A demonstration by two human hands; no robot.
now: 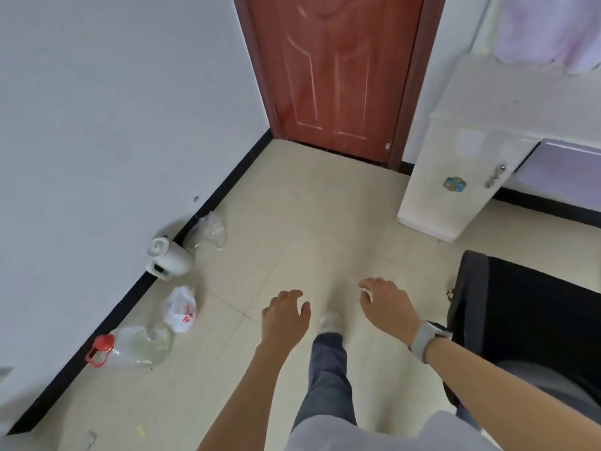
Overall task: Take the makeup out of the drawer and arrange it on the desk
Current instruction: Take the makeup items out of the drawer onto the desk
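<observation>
A white desk (507, 102) stands at the upper right, its cabinet door (455, 187) closed, with a metal handle (494, 177) and a blue sticker on it. A pale purple panel (559, 167) sits under the desk top to the right. No makeup is in view. My left hand (286, 315) and my right hand (387, 304) hang over the tiled floor in front of me, fingers loosely curled, holding nothing. A grey watch (426, 340) is on my right wrist.
A black chair (527, 320) stands close on the right. Along the left wall lie a white kettle (169, 258), clear plastic packaging (209, 234), a white bag (180, 309) and a red-capped plastic jug (136, 346). A closed red-brown door (335, 70) is ahead.
</observation>
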